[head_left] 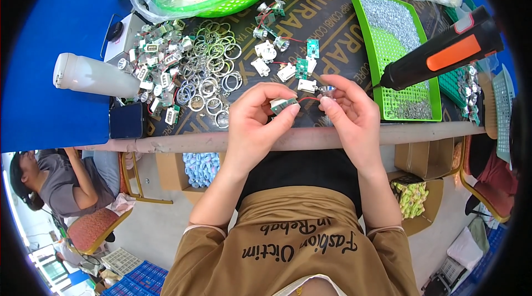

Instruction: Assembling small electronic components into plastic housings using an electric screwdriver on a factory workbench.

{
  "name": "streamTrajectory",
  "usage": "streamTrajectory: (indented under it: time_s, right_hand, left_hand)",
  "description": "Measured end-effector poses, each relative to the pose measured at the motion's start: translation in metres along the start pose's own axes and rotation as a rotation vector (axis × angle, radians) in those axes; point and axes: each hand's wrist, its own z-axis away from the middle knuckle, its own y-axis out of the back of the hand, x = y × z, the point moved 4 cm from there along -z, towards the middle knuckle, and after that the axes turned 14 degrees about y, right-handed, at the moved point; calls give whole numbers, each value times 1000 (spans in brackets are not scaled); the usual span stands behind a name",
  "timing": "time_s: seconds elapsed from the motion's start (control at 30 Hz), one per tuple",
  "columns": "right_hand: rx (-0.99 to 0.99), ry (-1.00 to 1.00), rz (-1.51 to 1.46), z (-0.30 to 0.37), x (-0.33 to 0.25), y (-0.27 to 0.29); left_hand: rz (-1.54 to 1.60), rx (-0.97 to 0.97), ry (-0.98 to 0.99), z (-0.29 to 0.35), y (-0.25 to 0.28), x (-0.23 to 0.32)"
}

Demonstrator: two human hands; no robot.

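My left hand (258,114) pinches a small circuit board (284,105) with a pale plastic part on it, just above the table's near edge. In my right hand (350,112), between thumb and fingers, is a small clear-silver lamp cup (327,91). A thin red wire (309,98) runs from the board to the cup. Beyond my hands lie several green boards (302,68) wired to lamp cups, along with white plastic housings (259,67). Left of my left hand are a heap of metal rings (213,85) and a pile of board-and-housing units (160,58).
A green tray (435,96) of small screws stands at right, with a black-and-orange electric screwdriver (443,52) over it. A green basket (221,7) of white parts is at the back. A white bottle (94,74) and a dark box (126,121) lie left. Another person (72,179) sits at left.
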Motion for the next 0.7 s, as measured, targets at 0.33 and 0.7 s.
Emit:
streamTrajectory:
  time_s: [0.33, 0.7]
  right_hand:
    - [-85, -63, 58, 2, -7, 1]
    - [-395, 437, 719, -49, -33, -13]
  left_hand:
    - [-179, 351, -154, 2, 61, 59]
    - [-1385, 670, -429, -80, 229, 93]
